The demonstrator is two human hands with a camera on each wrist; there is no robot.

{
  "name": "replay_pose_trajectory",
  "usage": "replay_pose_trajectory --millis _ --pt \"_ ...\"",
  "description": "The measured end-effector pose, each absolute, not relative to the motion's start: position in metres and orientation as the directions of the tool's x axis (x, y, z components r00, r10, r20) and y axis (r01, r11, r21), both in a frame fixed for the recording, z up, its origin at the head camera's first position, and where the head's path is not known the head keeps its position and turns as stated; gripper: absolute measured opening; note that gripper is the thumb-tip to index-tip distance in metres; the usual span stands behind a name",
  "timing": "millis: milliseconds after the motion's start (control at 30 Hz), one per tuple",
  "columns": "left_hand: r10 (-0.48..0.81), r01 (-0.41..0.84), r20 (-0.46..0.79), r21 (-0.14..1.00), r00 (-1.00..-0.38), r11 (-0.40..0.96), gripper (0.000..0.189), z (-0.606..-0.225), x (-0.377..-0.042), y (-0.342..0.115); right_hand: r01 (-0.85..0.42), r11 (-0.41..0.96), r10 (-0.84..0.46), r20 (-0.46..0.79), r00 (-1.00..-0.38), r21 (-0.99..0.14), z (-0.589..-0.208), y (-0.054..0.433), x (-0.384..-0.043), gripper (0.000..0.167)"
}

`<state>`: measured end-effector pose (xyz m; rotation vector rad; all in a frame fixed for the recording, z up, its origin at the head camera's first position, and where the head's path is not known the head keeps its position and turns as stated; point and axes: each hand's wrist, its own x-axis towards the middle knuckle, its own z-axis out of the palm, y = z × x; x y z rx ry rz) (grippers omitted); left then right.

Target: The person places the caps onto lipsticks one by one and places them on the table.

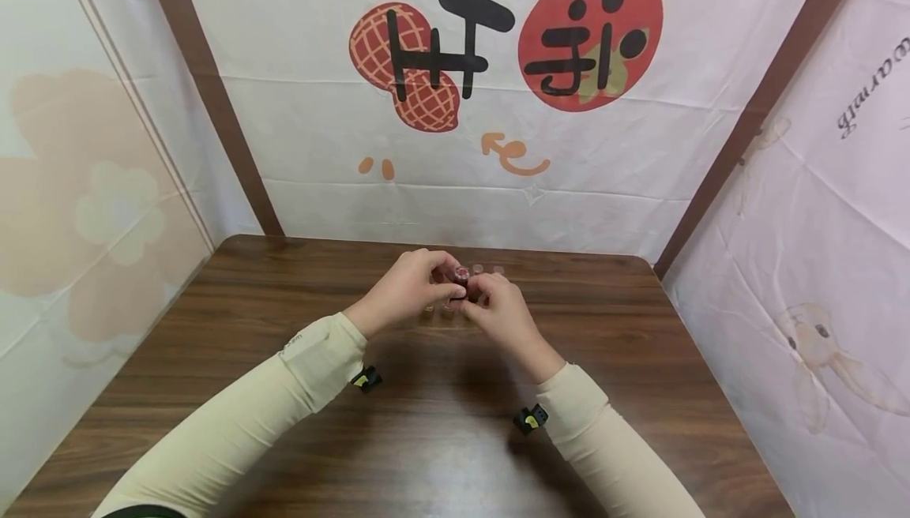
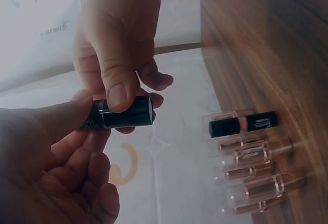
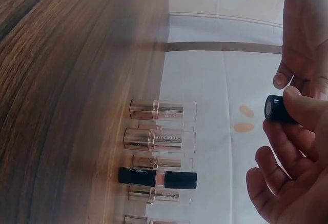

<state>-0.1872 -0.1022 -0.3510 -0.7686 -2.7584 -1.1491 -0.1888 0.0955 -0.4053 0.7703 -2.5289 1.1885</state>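
Note:
Both hands hold a small black lipstick tube with a thin silver ring, up above the table's far part. My left hand pinches one end between thumb and fingers. From the other side, my right hand pinches the other end with thumb and fingertips. A reddish round end of the tube faces up in the head view. Close by on the table stand several rose-gold lipsticks with clear caps. Among them is another black lipstick with a pink band round its middle.
The brown wood-grain table reaches to a white printed cloth wall behind it. Cloth walls also stand at left and right. A small black device hangs at the right wrist, another at the left.

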Motion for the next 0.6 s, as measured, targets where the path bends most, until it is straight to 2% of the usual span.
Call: replay_pose_trajectory --millis 233,600 --pt "0.405 0.451 0.231 0.643 -0.885 0.619 0.020 -0.355 -0.187 -0.101 -0.510 0.535 -0.365 0.361 -0.858 -0.673 -0.407 0.102 -0.191 0.012" --pt "0.404 0.463 0.240 0.598 -0.883 0.655 0.013 -0.371 -0.186 -0.110 -0.402 0.591 -0.275 0.294 -0.915 -0.699 -0.414 0.122 -0.205 0.018"
